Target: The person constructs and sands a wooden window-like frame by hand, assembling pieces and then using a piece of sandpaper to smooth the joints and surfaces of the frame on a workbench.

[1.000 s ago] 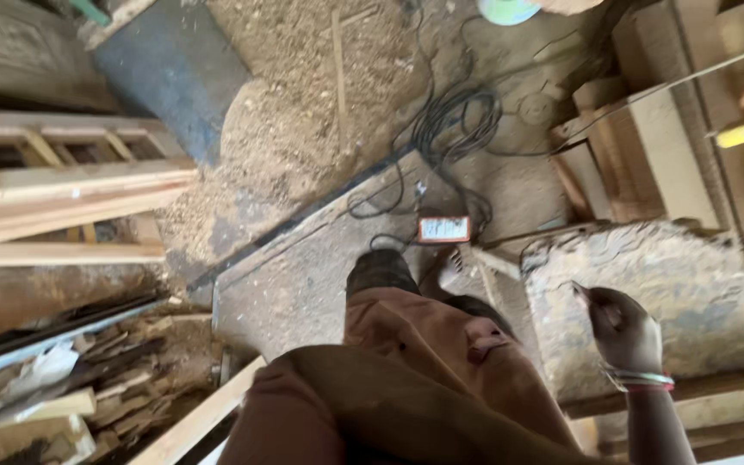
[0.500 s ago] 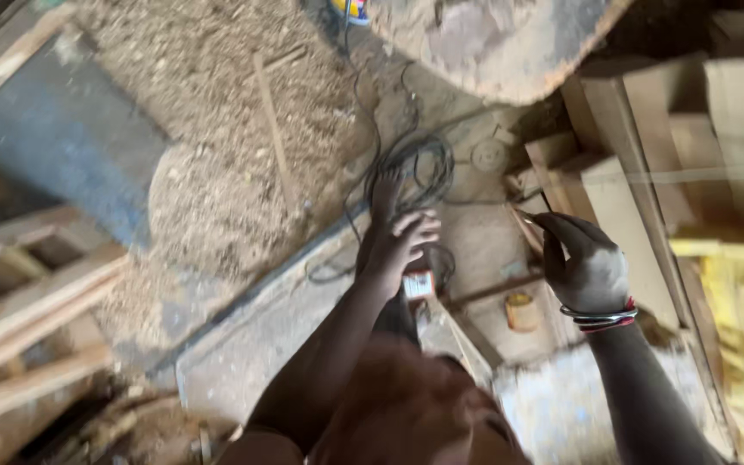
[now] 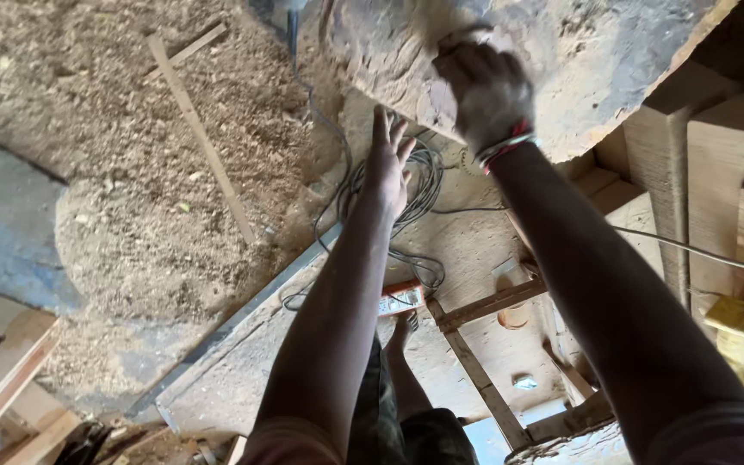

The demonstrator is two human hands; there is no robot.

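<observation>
A big rough wooden slab [image 3: 579, 52], dusty and uneven, fills the top of the head view. My right hand [image 3: 486, 93], with a red and white band at the wrist, is curled against the slab's lower edge and grips it. My left hand [image 3: 389, 164] reaches up just below the same edge with its fingers spread and nothing in it; the fingertips are close to the wood. Both forearms stretch out from the bottom of the view.
Sawdust covers the floor, with a thin wooden strip [image 3: 201, 142] lying in it. A tangle of dark cable [image 3: 424, 194] lies under my hands, near a small orange and white device [image 3: 402, 300]. Pale wooden blocks [image 3: 721, 172] stand at right, a wooden frame [image 3: 486, 379] below.
Both hands have moved up and forward to the slab. My right hand, free before, now grips its edge; my left hand stays spread open beneath it.
</observation>
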